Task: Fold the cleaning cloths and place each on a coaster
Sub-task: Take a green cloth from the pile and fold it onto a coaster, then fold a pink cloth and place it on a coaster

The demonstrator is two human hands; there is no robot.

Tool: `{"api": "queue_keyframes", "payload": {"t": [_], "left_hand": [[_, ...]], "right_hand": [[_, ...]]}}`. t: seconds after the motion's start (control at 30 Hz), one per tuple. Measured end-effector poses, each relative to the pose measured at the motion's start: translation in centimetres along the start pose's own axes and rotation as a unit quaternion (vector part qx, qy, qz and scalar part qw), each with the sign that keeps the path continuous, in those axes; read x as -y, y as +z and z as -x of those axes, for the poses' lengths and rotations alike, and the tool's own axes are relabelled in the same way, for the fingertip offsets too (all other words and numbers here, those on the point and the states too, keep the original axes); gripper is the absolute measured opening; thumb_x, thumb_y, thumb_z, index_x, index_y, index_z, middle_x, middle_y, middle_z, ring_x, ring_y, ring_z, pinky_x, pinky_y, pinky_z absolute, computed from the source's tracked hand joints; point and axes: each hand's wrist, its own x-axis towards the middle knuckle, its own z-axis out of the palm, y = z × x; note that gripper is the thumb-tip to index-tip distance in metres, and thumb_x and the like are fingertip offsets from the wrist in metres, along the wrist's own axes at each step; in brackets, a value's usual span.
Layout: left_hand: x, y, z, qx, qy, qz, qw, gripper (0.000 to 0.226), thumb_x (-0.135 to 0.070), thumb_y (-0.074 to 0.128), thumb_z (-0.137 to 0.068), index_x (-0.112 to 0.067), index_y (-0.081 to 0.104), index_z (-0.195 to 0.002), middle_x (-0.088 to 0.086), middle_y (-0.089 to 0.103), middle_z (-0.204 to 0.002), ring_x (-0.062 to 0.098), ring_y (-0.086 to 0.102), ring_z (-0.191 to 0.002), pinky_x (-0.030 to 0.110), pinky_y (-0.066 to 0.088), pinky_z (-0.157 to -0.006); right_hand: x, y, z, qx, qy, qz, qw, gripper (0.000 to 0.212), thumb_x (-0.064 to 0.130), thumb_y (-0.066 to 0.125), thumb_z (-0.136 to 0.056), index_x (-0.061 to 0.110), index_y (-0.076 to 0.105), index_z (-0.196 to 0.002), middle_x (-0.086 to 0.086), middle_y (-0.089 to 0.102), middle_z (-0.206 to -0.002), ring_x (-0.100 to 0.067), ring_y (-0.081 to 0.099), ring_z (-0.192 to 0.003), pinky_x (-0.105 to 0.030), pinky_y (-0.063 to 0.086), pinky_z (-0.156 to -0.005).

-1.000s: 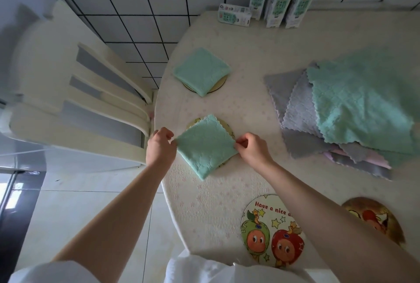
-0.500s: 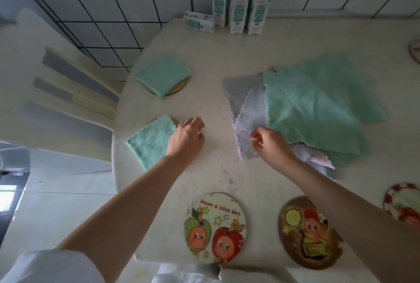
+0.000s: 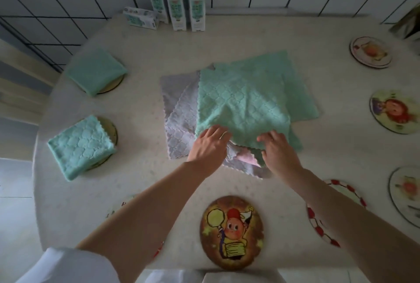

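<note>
Cleaning cloths: loose pile (image 3: 179,123) at the middle of the bench (image 3: 284,39). The top cloth (image 3: 243,101) is mint green with a quilted scale pattern and scalloped edges. Under it lie a second green cloth (image 3: 300,101), grey ones, and a pink one (image 3: 246,157) showing at the near edge. The number in the pile cannot be counted.

Folded green cloths: 2, both left of the pile. The far folded cloth (image 3: 95,70) and the near folded cloth (image 3: 79,146) are thick squares, each on its own coaster.

Coasters visible: 8.
- 2 are under the folded cloths.
- 3 are on the near side of the pile: the balloon-figure coaster (image 3: 231,232) and two partly under the forearms.
- 3 are right of the pile.

Small cartons (image 3: 177,12) stand beyond the pile, with one lying flat.

The left hand (image 3: 209,146) has its fingers spread over the top cloth's near edge. The right hand (image 3: 279,151) has its fingers bent onto the same edge. Both are blurred, so I cannot tell whether either has a grip.
</note>
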Motion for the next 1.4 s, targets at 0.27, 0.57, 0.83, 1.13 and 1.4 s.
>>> {"api": "queue_keyframes", "payload": {"t": [0.27, 0.57, 0.83, 1.13, 1.4], "left_hand": [[0.9, 1.1, -2.8, 0.008, 0.007, -0.040, 0.999, 0.037, -0.004, 0.076, -0.071, -0.009, 0.070, -0.108, 0.007, 0.070, -0.112, 0.025, 0.065, -0.106, 0.040, 0.049, -0.096], [4.1, -1.7, -6.0, 0.093, -0.147, 0.031, 0.984, 0.009, -0.015, 0.058, -0.091, -0.009, 0.064, -0.088, 0.002, 0.059, -0.085, 0.019, 0.055, -0.081, 0.032, 0.052, -0.068], [5.8, -7.5, -12.9, 0.059, -0.303, 0.169, 0.936, 0.018, -0.010, 0.050, -0.093, -0.009, 0.067, -0.088, 0.010, 0.065, -0.075, 0.021, 0.062, -0.057, 0.022, 0.050, -0.044], [3.9, -15.2, -14.8, -0.137, -0.263, 0.189, 0.936, 0.028, -0.005, 0.049, -0.090, -0.015, 0.054, -0.064, -0.001, 0.050, -0.061, 0.013, 0.043, -0.056, 0.014, 0.031, -0.043], [5.0, -20.2, -5.4, -0.244, -0.139, 0.114, 0.953, 0.024, -0.004, 0.052, -0.091, -0.006, 0.069, -0.108, 0.006, 0.071, -0.099, 0.012, 0.059, -0.082, -0.001, 0.035, -0.065]], "right_hand": [[-2.5, 0.1, -2.0, 0.039, -0.026, 0.005, 0.999, 0.015, 0.014, 0.053, -0.091, 0.013, 0.059, -0.105, -0.003, 0.057, -0.099, -0.022, 0.057, -0.092, -0.033, 0.052, -0.071], [-6.2, -5.0, -6.3, 0.068, -0.083, -0.130, 0.986, 0.015, 0.027, 0.053, -0.095, 0.014, 0.050, -0.102, 0.007, 0.051, -0.058, -0.009, 0.045, -0.039, -0.016, 0.026, -0.035], [-8.8, -11.9, -13.3, 0.037, -0.067, -0.094, 0.993, 0.045, 0.018, 0.064, -0.087, 0.026, 0.039, -0.050, 0.005, 0.039, -0.049, -0.019, 0.045, -0.054, -0.029, 0.026, -0.049], [-4.9, -18.2, -12.2, -0.210, 0.008, -0.243, 0.947, 0.021, 0.007, 0.056, -0.087, 0.006, 0.070, -0.104, -0.012, 0.071, -0.094, -0.028, 0.068, -0.080, -0.048, 0.057, -0.072], [3.0, -18.8, -5.4, -0.279, -0.050, -0.209, 0.936, 0.028, 0.001, 0.053, -0.089, 0.007, 0.069, -0.112, -0.009, 0.070, -0.109, -0.017, 0.069, -0.089, -0.024, 0.051, -0.084]]}}
